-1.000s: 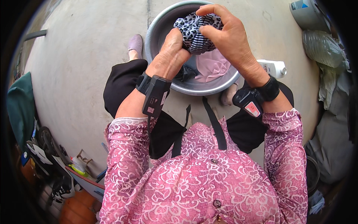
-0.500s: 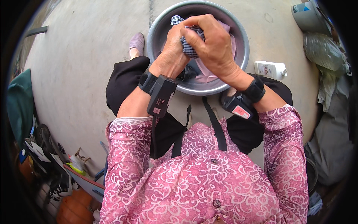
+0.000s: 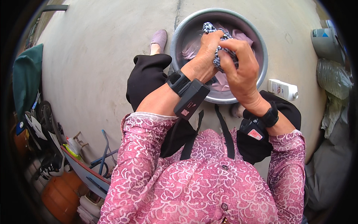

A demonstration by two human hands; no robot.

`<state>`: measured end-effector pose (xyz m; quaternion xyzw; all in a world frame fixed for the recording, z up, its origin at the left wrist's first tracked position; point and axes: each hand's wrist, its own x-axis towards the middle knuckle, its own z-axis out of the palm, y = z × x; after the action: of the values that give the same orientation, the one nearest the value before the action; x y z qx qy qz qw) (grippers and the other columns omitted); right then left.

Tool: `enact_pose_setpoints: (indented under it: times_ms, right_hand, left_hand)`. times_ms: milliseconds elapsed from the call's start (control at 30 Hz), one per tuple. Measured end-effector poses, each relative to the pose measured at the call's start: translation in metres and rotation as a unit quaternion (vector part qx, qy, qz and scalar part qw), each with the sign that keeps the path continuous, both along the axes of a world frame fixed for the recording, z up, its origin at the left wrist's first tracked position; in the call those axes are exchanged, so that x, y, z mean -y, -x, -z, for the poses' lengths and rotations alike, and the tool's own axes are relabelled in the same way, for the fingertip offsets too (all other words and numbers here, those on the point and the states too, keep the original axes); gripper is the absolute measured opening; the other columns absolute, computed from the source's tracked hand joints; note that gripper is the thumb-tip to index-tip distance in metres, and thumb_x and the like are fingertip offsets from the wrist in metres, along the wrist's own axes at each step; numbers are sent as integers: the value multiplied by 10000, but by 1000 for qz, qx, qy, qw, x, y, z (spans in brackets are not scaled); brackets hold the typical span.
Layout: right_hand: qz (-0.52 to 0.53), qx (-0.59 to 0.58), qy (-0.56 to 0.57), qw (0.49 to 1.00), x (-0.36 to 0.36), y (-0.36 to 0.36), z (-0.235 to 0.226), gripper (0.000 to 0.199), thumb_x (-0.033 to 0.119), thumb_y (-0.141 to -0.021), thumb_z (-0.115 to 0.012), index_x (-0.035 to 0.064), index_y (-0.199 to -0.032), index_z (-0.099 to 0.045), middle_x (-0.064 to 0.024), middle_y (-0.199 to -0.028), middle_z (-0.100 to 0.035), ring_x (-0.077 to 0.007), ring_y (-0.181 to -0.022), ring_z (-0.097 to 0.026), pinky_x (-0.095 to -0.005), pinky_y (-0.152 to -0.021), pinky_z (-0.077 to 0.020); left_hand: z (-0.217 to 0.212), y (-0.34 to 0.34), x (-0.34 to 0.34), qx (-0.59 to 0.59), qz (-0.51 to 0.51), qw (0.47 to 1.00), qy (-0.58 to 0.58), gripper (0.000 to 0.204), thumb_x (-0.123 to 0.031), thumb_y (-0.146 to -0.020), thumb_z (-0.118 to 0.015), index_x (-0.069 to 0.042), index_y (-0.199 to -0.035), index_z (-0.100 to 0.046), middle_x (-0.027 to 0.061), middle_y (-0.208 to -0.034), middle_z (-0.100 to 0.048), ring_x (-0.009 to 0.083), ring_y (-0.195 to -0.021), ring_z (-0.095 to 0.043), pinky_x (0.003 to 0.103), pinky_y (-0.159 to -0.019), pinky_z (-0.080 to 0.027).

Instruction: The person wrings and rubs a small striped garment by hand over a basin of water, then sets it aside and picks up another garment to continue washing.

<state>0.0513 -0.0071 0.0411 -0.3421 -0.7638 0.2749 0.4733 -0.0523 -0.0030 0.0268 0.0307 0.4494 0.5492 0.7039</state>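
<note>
Over a round metal basin (image 3: 174, 56), both my hands grip a black-and-white patterned cloth (image 3: 226, 61), bunched into a twisted roll. My left hand (image 3: 209, 46) is closed round its farther part, and one end pokes out beyond the fist. Nearer to me, my right hand (image 3: 242, 65) wraps its fingers and thumb round the other part. Below the hands, crumpled pink fabric (image 3: 241, 36) lies in the basin. Something dark there is mostly hidden by my left wrist.
Right of the basin a white bottle (image 3: 282, 89) lies on the concrete floor (image 3: 104, 67). A grey bucket (image 3: 328, 46) and a large clear plastic container (image 3: 332, 76) stand at the far right. Blue metal tubing (image 3: 105, 153) and an orange container (image 3: 63, 194) are at the lower left.
The whole view has shifted, so the basin appears farther right and lower. My hands have changed their angle on the cloth, and more pink fabric shows on the basin's left side.
</note>
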Motion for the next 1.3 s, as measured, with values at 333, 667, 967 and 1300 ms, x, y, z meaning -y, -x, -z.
enact_pose_setpoints:
  times_ms: [333,667,967,1300]
  right_hand:
    - [75,47,182,979,-48,-22,13,208,201,-876,-520,43,-984,-602,-108,-962,-615,-208,-886,-589,-293,-790,-446]
    - [12,42,305,951,-3,-26,1,484,406,-856,-541,11,-1129,-484,-166,-936,-586,-244,-854,-577,-331,-778,-435]
    - [9,-233,595,770,-8,-12,17,384,425,-931,-387,105,-994,-591,6,-812,-616,-77,-674,-600,-213,-516,-470]
    - [-3,-260,654,710,-9,-19,18,436,459,-921,-390,79,-1020,-579,-21,-803,-640,-102,-667,-626,-222,-558,-511]
  left_hand:
    - [4,-22,-9,-33,13,997,75,258,-215,-913,-390,-32,-933,-571,48,-855,-618,159,-744,-602,295,-644,-493]
    - [0,-11,-14,-45,-92,993,57,147,-125,-856,-431,-12,-850,-524,60,-766,-571,167,-672,-570,317,-598,-472]
    - [3,-17,-22,-185,-135,973,8,62,-33,-752,-504,-9,-795,-541,36,-676,-546,143,-568,-549,281,-517,-455]
    - [4,-13,-16,-152,-62,986,-22,142,-8,-752,-484,-12,-886,-528,56,-747,-562,158,-611,-570,289,-546,-491]
